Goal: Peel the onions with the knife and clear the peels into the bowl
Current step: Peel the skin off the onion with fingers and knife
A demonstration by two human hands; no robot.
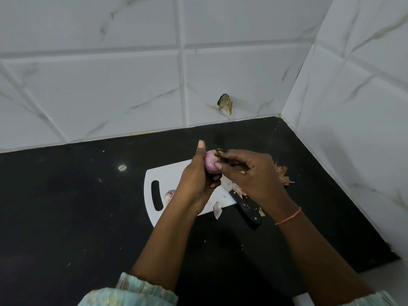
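Above the far edge of the white cutting board [170, 175], both hands meet around a small pink onion [210, 164], lifted clear of the board, probably so the skin can be pulled away from every side without the board getting in the way. The left hand [198, 180] wraps the onion from the left and below, its fingers curled under it and its thumb standing straight up along the onion's far side, which steadies the bulb. The right hand [249, 173] comes in from the right with its thumb laid on the onion's near face and its fingertips pinching a dry brown scrap of skin at the top; the pull seems to run up and to the right. Both forearms slope in from the near edge of the counter [66, 206], wrists slightly bent towards each other, and a thin orange thread circles the right wrist.

The knife [245, 206] lies unused with its black handle off the board's near right corner, within easy reach of the right hand; its blade is hidden under that hand. Peels [283, 174] sit heaped on the counter just right of the right hand, and a few more lie on the board and its near edge, where they likely fell. Another onion [169, 195], partly hidden by the left wrist, rests on the board beside the handle slot. No bowl is in view, so clearing is not yet done.
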